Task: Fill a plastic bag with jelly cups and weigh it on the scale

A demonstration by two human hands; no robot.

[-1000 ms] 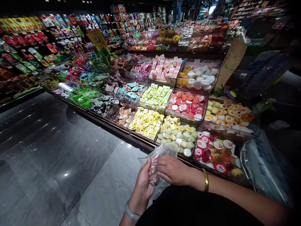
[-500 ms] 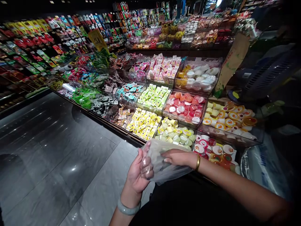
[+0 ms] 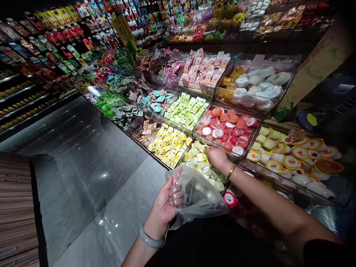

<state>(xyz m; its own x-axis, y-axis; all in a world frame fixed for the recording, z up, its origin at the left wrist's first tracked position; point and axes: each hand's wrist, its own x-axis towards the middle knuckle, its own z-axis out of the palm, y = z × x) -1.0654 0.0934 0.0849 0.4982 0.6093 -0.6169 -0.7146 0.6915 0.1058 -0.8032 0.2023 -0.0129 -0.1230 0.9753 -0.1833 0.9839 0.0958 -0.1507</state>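
My left hand [image 3: 167, 202] is closed round the edge of a clear plastic bag [image 3: 200, 200], its fingers showing through the film. The bag's mouth gapes to the right and upward. My right hand [image 3: 218, 158] is over a bin of pale green and yellow jelly cups [image 3: 206, 170], at its back right side, beyond the bag. Its fingertips point down among the cups and are mostly hidden, so their grip does not show. Left of that bin lie small yellow packets [image 3: 169, 145]. Red jelly cups [image 3: 226, 128] fill the bin behind my right hand.
Orange-lidded cups [image 3: 296, 155] sit in a bin to the right. Green packets [image 3: 186, 111], pink packets [image 3: 205, 70] and white cups [image 3: 256, 83] rise in tiers behind. Clear bin walls divide the goods. Grey tiled floor [image 3: 91, 178] stretches left, with a wooden-looking unit [image 3: 16, 211] beside it.
My right hand has left the bag and reached forward to the pale green jelly cups. My left hand still holds the bag, which hangs wider open. The view has moved closer to the bins.
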